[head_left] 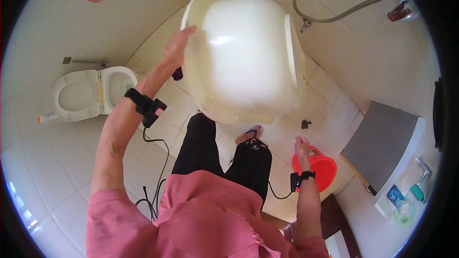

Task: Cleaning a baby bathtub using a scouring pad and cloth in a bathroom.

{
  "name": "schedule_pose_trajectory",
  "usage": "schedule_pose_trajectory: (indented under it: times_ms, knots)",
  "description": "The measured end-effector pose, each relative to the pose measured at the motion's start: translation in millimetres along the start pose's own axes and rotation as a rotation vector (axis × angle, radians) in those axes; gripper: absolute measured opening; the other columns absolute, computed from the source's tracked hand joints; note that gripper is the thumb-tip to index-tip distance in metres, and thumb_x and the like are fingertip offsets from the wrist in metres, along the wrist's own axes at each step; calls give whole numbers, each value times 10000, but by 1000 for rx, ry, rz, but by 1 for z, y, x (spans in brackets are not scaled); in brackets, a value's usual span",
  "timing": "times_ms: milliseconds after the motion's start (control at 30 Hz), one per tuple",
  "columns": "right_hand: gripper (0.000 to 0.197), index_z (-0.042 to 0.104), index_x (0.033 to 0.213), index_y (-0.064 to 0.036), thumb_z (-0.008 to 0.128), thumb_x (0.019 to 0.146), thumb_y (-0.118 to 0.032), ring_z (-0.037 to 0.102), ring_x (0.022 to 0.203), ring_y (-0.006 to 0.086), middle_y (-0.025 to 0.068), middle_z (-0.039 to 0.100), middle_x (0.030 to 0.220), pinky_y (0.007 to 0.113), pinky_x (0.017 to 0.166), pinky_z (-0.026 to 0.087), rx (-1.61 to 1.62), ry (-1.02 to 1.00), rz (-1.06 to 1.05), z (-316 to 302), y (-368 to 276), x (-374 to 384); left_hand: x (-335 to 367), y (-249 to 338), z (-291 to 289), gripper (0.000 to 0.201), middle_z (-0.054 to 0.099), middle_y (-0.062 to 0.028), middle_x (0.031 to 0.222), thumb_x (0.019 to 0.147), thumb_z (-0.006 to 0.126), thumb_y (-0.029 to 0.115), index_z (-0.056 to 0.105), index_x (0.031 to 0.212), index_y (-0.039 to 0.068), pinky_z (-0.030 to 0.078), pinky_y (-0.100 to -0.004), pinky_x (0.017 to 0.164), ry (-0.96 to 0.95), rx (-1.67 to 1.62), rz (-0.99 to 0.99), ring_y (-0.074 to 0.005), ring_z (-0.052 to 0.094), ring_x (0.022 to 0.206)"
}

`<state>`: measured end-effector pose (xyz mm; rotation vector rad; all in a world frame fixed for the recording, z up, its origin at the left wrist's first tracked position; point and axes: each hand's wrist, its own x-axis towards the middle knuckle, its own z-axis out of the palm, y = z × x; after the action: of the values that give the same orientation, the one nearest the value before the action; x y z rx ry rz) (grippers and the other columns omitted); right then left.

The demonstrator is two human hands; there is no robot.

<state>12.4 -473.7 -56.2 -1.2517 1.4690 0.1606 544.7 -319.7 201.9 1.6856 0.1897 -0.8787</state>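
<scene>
A large cream-white plastic tub (248, 47) is tipped on its side in front of me, its smooth outer wall showing and its flared rim toward the left. My left hand (178, 47) grips that rim, with some fingers hidden behind it. Low on the right, my right hand (302, 149) hangs beside a red plastic bucket (326, 174). Its fingers reach out past the bucket's side and hold nothing that I can see. Whether this hand touches the bucket, I cannot tell. Both wrists carry black straps with small devices.
A toilet (76, 96) with its lid up stands at the left. A shower hose (334, 19) hangs at the upper right. A grey panel (382, 138) leans by the washbasin (406, 162) on the right. Dark cables (155, 198) trail beside me, and a small dark object (306, 124) lies on the tiles.
</scene>
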Motion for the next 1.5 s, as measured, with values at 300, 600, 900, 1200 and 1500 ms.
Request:
schedule_pose_trajectory:
  times_ms: [300, 600, 900, 1200, 1500]
  knots:
    - [176, 589, 926, -93, 503, 850, -227, 471, 476, 82, 31, 569, 633, 228, 397, 365, -88, -151, 144, 48, -1, 2, -11, -12, -26, 348, 579, -73, 904, 825, 557, 290, 521, 1051, 28, 490, -345, 689, 99, -20, -9, -189, 566, 784]
    - [221, 593, 962, -73, 504, 838, -232, 595, 595, 147, 83, 636, 706, 276, 562, 477, -452, -490, -19, 127, 0, 8, 51, -10, -80, 371, 584, -52, 968, 854, 540, 324, 525, 1089, 38, 486, -308, 725, -91, 11, 32, -152, 567, 834]
    - [176, 586, 955, -69, 523, 820, -161, 605, 785, 193, 83, 620, 807, 316, 717, 471, -849, -684, -371, 301, -54, -1, 148, -34, -112, 451, 499, -140, 1137, 880, 508, 299, 420, 1201, -5, 443, -336, 854, -269, -49, -51, -223, 514, 1003]
    - [293, 533, 1083, -151, 538, 791, -155, 547, 966, 291, 137, 577, 1036, 375, 825, 434, -625, -604, -584, 440, -23, 20, 205, -82, -136, 553, 448, -225, 1237, 889, 488, 287, 320, 1277, -70, 433, -369, 918, -329, -118, -41, -300, 492, 1093]
    - [361, 513, 1142, -100, 514, 785, -154, 474, 1062, 367, 174, 529, 1142, 444, 941, 344, -687, -384, -923, 570, -14, 50, 242, -140, -193, 559, 455, -222, 1227, 892, 471, 324, 328, 1274, -58, 437, -391, 918, -402, -108, -11, -287, 503, 1083]
